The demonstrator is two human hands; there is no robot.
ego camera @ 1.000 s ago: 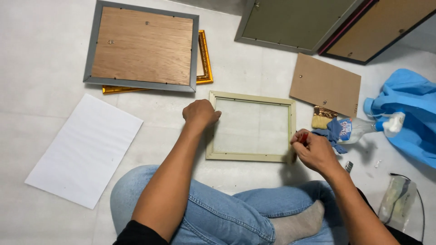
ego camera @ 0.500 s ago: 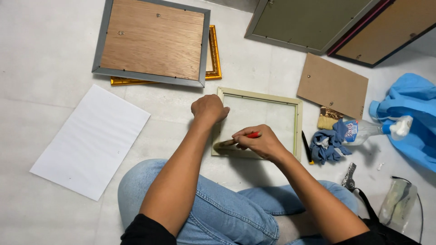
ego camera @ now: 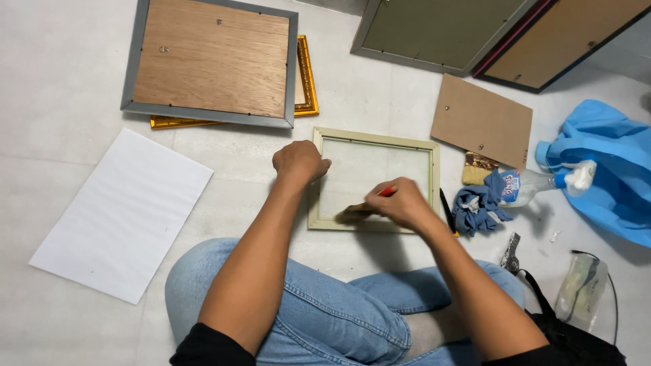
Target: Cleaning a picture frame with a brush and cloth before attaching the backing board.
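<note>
Your right hand (ego camera: 403,203) pinches a small brush (ego camera: 359,211), red handle, bristles at the lower left corner of the cream frame (ego camera: 373,177), centre frame. Left hand (ego camera: 298,163), a closed fist holding nothing, pins its upper left corner. Judging by this: backing board (ego camera: 481,120) is off at upper right, glass brushing is underway, and reassembly is left.

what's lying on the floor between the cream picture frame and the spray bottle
In the head view, a thin dark pen-like tool lies right beside the cream frame, then a crumpled blue cloth reaching up to the spray bottle.
</note>
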